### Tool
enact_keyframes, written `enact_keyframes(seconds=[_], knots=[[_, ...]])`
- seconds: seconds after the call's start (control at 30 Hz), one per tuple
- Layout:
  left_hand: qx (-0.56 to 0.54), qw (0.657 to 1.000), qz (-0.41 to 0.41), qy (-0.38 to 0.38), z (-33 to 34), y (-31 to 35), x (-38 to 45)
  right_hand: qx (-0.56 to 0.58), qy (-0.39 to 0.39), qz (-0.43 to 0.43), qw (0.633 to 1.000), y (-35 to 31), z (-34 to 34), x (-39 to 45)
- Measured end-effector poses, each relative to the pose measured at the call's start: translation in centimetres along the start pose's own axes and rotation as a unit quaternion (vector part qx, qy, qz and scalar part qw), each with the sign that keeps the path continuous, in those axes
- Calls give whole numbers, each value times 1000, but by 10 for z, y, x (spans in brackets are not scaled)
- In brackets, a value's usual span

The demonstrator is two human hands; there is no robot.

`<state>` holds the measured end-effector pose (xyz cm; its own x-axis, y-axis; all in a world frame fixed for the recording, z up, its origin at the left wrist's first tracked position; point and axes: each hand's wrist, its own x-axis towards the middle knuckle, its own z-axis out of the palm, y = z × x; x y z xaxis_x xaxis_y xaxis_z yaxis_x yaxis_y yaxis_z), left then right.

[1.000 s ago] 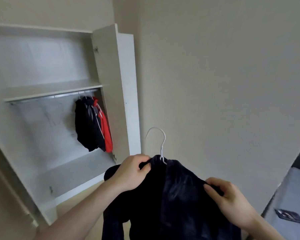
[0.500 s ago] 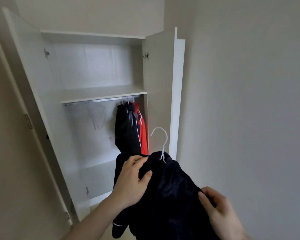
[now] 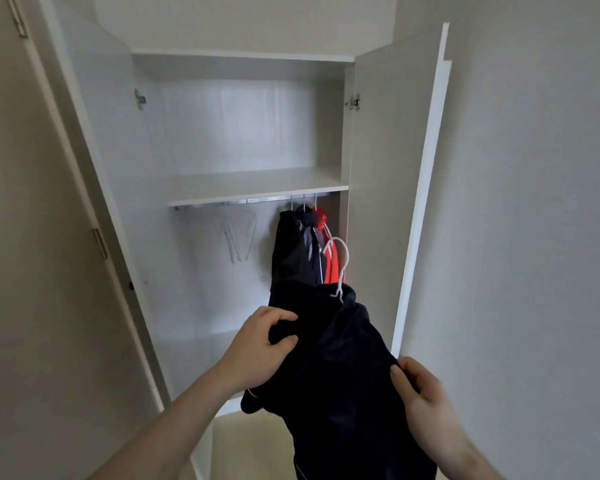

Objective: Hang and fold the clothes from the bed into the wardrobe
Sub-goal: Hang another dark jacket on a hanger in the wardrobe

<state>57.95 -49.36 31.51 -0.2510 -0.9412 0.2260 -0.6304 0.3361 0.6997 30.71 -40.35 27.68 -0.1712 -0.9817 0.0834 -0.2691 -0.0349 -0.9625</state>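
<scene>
Left door (image 3: 94, 161) swung wide open, hinge plates showing down its edge. Wardrobe (image 3: 243, 57) white inside, with a shelf (image 3: 257, 185) across the middle and a rail (image 3: 229, 203) just under the shelf's front edge. Spare hangers (image 3: 239, 242) dangling pale near the rail's middle, blurred against the back panel. At the rail's right end, three hooks close together: dark jacket (image 3: 293, 251) leftmost, a second dark piece pressed against it, red jacket (image 3: 331, 268) rightmost, hard against the wardrobe's right wall.

Low in view, left hand (image 3: 260, 344) raised in front of the wardrobe's lower half, fingers and thumb curled round a bunched fold of the navy garment (image 3: 336, 375), gripping its left shoulder. Garment draped on a white hanger (image 3: 340, 268), the hook rising from the collar and overlapping the red jacket in this view; whether touching it, cannot tell. Garment held up in the air before the open wardrobe, below rail height, its hook not on the rail. Fabric falling past the bottom edge of view.

Right hand (image 3: 420, 386) lower and further right, fingers and thumb pinching the garment's right shoulder edge. Right door (image 3: 388, 188) open behind it, a hinge near its top. Plain wall (image 3: 534, 202) beyond.
</scene>
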Motion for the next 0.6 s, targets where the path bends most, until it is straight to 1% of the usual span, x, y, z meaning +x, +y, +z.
enact_keyframes(seconds=[0.2, 0.3, 0.4, 0.6], knots=[[37, 998, -28, 33, -13, -32, 84, 10, -36, 7, 999, 12, 20, 101], [58, 996, -41, 45, -20, -42, 134, 51, -47, 23, 997, 23, 32, 154], [80, 994, -47, 52, -29, -52, 180, 58, -92, 34, 994, 34, 43, 208], [121, 987, -75, 78, -50, -72, 253, 58, -132, 9, 990, 40, 62, 310]])
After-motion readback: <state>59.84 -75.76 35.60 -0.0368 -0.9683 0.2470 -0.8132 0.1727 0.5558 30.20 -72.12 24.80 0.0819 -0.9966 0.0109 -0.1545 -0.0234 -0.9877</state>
